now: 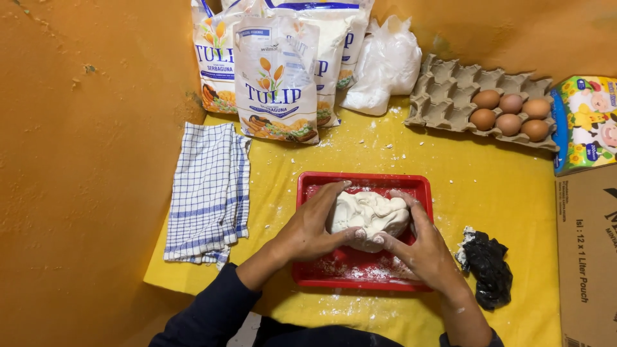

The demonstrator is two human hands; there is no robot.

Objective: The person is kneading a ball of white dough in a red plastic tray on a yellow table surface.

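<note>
From the head camera we look down on a red tray (360,273) set on a yellow cloth-covered surface (501,193), and we take that tray as our landmark. Inside it lies a lump of white dough (371,215), folded and creased on top, sitting toward the far half of the tray. Loose flour dusts the tray floor on the near side of the dough.

Our left hand (313,226) cups the dough from the tray's left side, fingers curled over the lump's top edge and thumb pressed at its near side. Our right hand (418,247) comes in from the tray's right side, fingers spread along the dough's right flank and thumb meeting the left thumb at the near edge. Both hands are closed around the dough, touching it, with dark sleeves (212,311) showing at the forearms.

Left of the tray a blue-and-white checked towel (209,189) lies flat. Beyond the tray, against the orange wall (90,160), stand several flour bags (277,77), and beside them a knotted clear plastic bag (385,64) of white powder. Beyond the tray to the right sits a grey egg carton (450,96) holding six brown eggs (508,112). Just right of the tray lies a crumpled black plastic bag (488,270), and further right a cardboard box (588,257).
</note>
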